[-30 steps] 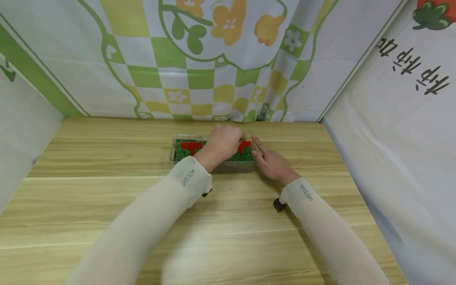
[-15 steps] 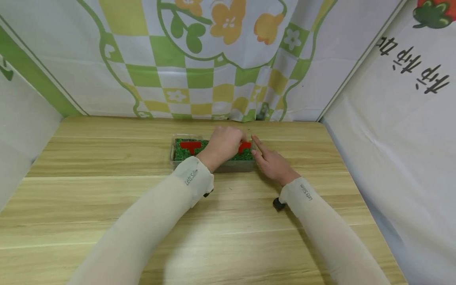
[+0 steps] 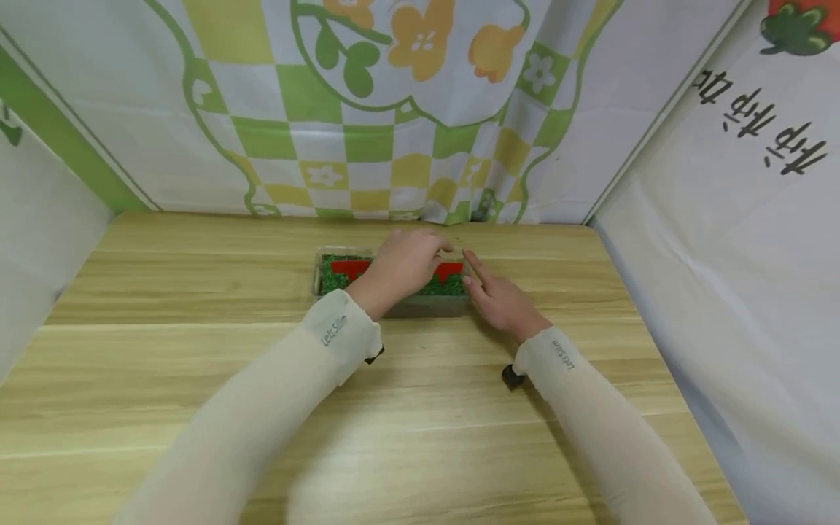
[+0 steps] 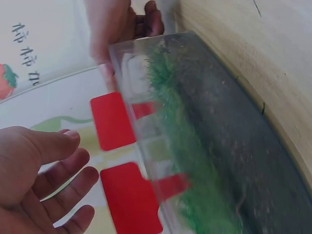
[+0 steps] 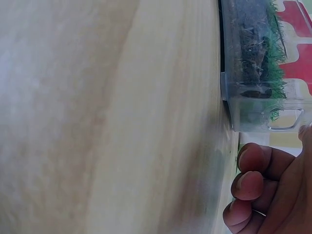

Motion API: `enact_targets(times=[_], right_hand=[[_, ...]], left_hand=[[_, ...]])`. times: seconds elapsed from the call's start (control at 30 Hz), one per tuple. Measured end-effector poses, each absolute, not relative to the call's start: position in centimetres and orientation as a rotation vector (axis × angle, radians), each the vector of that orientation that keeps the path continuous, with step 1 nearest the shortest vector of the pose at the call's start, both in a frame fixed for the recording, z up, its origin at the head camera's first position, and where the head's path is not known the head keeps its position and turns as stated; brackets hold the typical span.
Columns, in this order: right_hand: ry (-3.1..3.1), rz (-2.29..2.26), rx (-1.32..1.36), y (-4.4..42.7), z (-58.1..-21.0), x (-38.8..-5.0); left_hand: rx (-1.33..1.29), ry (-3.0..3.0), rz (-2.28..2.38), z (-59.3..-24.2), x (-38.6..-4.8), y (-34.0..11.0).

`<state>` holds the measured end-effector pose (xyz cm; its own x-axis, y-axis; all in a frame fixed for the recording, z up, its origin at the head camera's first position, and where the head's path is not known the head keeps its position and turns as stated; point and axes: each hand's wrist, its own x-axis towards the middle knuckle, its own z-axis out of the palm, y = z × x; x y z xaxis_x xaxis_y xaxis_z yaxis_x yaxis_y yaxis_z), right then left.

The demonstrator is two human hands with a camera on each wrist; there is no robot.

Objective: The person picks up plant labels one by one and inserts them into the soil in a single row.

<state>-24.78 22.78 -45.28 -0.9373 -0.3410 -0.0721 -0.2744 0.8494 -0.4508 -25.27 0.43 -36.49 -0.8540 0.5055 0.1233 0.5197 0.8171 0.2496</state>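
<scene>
A clear plastic box (image 3: 429, 307) of dark soil and green grass (image 3: 445, 287) stands on the table. Red T-shaped plant labels (image 4: 113, 121) stick up from it, their stems in the grass. My left hand (image 3: 402, 264) hovers over the middle of the box and hides part of it. In the left wrist view its fingers are parted and loosely bent, apart from the labels. My right hand (image 3: 507, 302) is at the box's right end, index finger straight and thumb by the rim. Its other fingers (image 5: 251, 187) are loosely bent beside the box wall.
The wooden table (image 3: 420, 408) reaches back to a green and yellow checked curtain (image 3: 367, 138). White cloth walls (image 3: 741, 240) rise at both sides. A cut-out handle (image 5: 286, 119) is in the box's end wall.
My left hand has let go of the right-hand red plant label and drawn slightly left, its fingers parting. My right hand keeps its place at the box's end.
</scene>
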Motion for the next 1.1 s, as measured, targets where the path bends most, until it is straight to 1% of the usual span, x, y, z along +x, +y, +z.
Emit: enact_targets(times=[0.13,0.37,0.6,0.9,1.1], right_hand=[[2.877,-0.679,-0.481,22.8,-45.0,-24.6],[2.883,-0.663,-0.486,22.9,-45.0,-24.7],[2.873,-0.671,-0.494,23.2,-45.1,-24.8],[2.884,-0.695,-0.471,23.8,-45.5,-24.7],[2.880,-0.635,-0.491,23.8,-45.2,-24.6]], left_hand=[[-0.825,-2.912,-0.486,-36.3,-24.5,-1.4],[-0.761,-2.846,-0.629,-36.3,-22.2,-6.5],[-0.638,-2.836,-0.716,-37.8,-20.1,-12.1],[-0.485,-2.937,-0.656,-40.7,-20.2,-17.6],[-0.401,-2.954,-0.644,-41.5,-20.4,-19.9]])
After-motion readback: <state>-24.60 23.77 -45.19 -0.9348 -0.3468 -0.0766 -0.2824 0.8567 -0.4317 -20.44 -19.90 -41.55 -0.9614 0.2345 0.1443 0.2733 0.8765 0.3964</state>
